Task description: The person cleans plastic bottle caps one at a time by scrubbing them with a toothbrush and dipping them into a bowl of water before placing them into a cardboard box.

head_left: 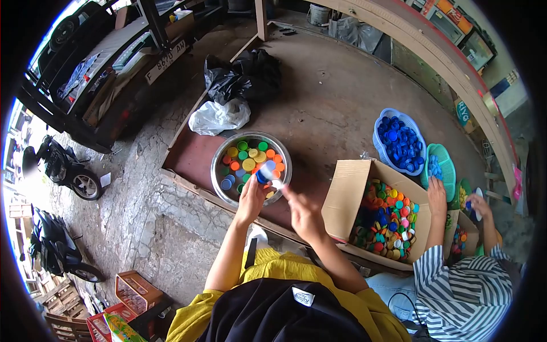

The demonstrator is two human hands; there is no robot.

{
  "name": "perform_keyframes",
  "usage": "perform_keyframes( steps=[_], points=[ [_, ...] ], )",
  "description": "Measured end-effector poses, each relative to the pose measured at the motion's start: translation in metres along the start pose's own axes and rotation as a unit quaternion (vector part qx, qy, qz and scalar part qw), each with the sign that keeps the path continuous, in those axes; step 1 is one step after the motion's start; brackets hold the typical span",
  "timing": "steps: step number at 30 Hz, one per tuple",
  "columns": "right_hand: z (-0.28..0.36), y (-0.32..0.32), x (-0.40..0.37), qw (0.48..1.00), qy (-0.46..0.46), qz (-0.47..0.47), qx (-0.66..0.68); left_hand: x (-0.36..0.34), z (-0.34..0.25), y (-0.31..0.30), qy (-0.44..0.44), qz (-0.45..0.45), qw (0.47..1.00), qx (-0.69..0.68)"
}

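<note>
The left hand [250,199] pinches a round, smooth plastic blue cap [263,173] over the 5 o'clock edge of the shiny steel bowl [214,165]. The right hand [305,215] nips a small white cap [277,183] just beside it. Glossy mixed-colour caps fill the bowl, and a creased cardboard box [347,194] of caps sits at its 3 o'clock.

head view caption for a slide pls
Left hand holds a blue cap over a metal bowl, right hand close by.
</note>
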State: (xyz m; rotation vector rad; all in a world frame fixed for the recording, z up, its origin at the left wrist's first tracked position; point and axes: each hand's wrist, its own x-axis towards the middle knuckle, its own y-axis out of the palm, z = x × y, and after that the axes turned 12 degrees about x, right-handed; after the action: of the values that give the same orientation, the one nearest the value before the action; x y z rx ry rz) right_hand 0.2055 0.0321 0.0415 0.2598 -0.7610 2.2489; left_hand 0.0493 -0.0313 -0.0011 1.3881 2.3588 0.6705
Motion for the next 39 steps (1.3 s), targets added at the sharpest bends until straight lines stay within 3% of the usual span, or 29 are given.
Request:
perform_keyframes(
  steps=[2,4,5,8,10,12,13,14,16,17,18,20,22,24,25,26,28,29,32,33,34,36,38,39],
  points=[
    [-0.009,0.002,-0.004,0.999,0.027,0.024,-0.033,0.002,-0.011,0.008,-0.029,-0.017,0.999,0.017],
    [-0.007,-0.003,0.013,0.996,0.029,-0.088,0.003,0.004,-0.004,0.002,-0.016,0.017,1.000,0.015],
    [0.001,-0.010,0.014,0.994,0.062,-0.079,-0.038,0.004,-0.002,-0.001,-0.021,0.025,0.999,0.008],
    [0.008,-0.008,0.000,0.995,0.008,0.056,-0.082,0.006,-0.009,-0.004,-0.038,0.042,0.998,0.018],
    [0.004,-0.012,0.006,0.996,0.046,0.009,-0.078,0.009,-0.011,-0.001,-0.041,0.058,0.997,0.015],
    [0.005,-0.013,0.017,0.993,0.031,-0.117,-0.007,0.011,-0.015,0.004,-0.034,0.079,0.996,-0.004],
    [0.014,-0.013,0.016,0.995,0.021,-0.094,0.020,0.012,-0.018,0.005,-0.038,0.059,0.997,0.009],
    [0.009,-0.010,0.006,1.000,0.019,-0.012,-0.006,0.011,-0.021,0.007,-0.043,0.040,0.998,0.023],
    [0.009,-0.005,0.004,0.999,0.043,0.017,0.015,0.013,-0.023,0.011,-0.051,0.007,0.997,0.050],
    [0.007,-0.013,0.005,0.996,0.080,0.025,-0.040,0.014,-0.018,0.005,-0.051,0.011,0.997,0.062],
    [0.011,-0.013,0.013,0.994,0.082,-0.073,0.026,0.015,-0.012,0.002,-0.028,0.020,0.997,0.064],
    [0.019,-0.010,0.014,0.992,0.062,-0.103,0.040,0.016,-0.005,-0.005,0.018,0.038,0.996,0.073],
    [0.015,0.002,-0.001,0.998,0.054,0.022,0.001,0.015,-0.015,-0.007,-0.028,0.005,0.982,0.185],
    [0.009,-0.008,0.005,0.995,0.102,0.004,0.007,0.014,-0.019,-0.001,-0.032,-0.019,0.970,0.239],
    [0.013,-0.012,0.012,0.986,0.137,-0.075,0.056,0.013,-0.018,0.006,-0.014,-0.029,0.970,0.239],
    [0.014,-0.015,0.017,0.989,0.070,-0.122,0.037,0.013,-0.018,0.009,0.004,-0.038,0.970,0.240],
    [0.017,-0.004,0.005,0.995,0.042,-0.058,0.073,0.013,-0.022,0.007,-0.013,-0.041,0.970,0.240],
    [0.009,0.002,-0.001,0.995,0.069,0.037,0.058,0.015,-0.021,0.004,-0.011,-0.041,0.967,0.250],
    [0.004,-0.008,0.009,0.981,0.151,-0.080,0.088,0.015,-0.022,0.011,0.003,-0.018,0.978,0.210],
    [0.009,-0.009,0.017,0.987,0.039,-0.144,0.067,0.015,-0.021,0.012,0.016,-0.016,0.978,0.206],
    [0.011,-0.004,0.009,0.986,0.084,-0.103,0.104,0.015,-0.021,0.013,0.029,-0.015,0.979,0.203],
    [0.009,0.004,0.002,0.990,0.049,-0.005,0.133,0.019,-0.021,0.013,0.049,-0.020,0.962,0.267],
    [0.007,-0.005,0.009,0.987,0.093,-0.039,0.124,0.018,-0.031,0.015,0.083,0.016,0.925,0.371],
    [0.007,-0.007,0.014,0.985,0.102,-0.062,0.127,0.017,-0.033,0.018,0.058,0.008,0.937,0.344]
  ],
)
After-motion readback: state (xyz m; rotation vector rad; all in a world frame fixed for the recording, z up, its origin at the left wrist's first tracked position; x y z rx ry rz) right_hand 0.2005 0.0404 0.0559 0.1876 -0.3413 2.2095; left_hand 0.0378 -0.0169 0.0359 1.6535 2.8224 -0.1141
